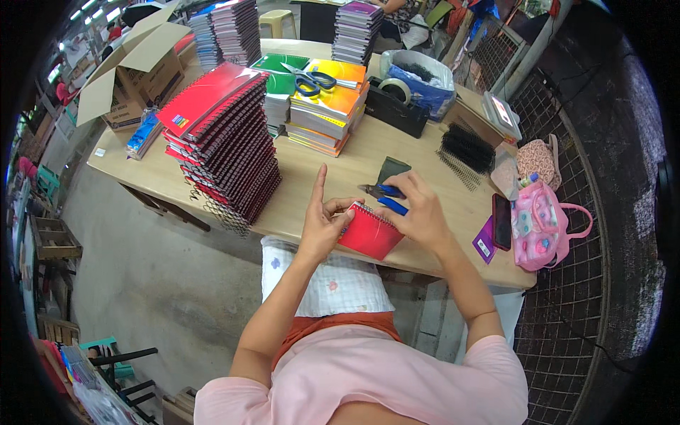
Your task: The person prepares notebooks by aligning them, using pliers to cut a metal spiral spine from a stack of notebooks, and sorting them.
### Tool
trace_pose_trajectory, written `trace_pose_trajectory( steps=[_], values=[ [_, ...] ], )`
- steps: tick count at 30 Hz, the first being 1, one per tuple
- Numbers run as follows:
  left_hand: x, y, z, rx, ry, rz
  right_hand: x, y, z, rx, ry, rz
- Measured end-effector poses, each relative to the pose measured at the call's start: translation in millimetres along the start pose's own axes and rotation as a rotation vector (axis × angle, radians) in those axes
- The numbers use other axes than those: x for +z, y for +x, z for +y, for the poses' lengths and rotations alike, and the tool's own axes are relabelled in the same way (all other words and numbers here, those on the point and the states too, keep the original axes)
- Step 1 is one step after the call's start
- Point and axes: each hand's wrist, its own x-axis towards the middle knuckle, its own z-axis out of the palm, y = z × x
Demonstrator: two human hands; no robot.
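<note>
"Where is the red notebook (370, 235)?"
"Between the hands, at the near edge of the table (301, 195); its coiled edge (375, 214) slopes down rightward."
"Hand states?"
"Left hand (322, 228), nearer, pinches the upper-left corner. Right hand (425, 212), loosely curled, grips blue-handled pliers (390, 190)."

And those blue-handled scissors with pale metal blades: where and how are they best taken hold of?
Probably by the dark blue loops of the blue-handled scissors, coming from the near right side and from above. They lie on top of the stacked orange-and-yellow notebooks, loops uncovered and facing near right, pointed blades aimed away and leftward, so that grip stays clear of the tips.
</note>
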Motion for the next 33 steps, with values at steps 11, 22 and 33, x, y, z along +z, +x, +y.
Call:
trace_pose_trajectory(
  steps=[11,22,33],
  values=[
    [-5.9,2.1,2.8,-0.014,0.023,0.051,-29.8,26.5,-4.1,-0.635,-0.706,0.041],
    [14.0,7.6,-6.8,0.137,0.155,0.07,-27.0,0.6,-14.4,-0.026,-0.032,-0.409],
    [13.7,3.0,17.7,0.032,0.121,0.036,-58.3,25.4,-14.4,-0.63,-0.753,0.11]
  ],
)
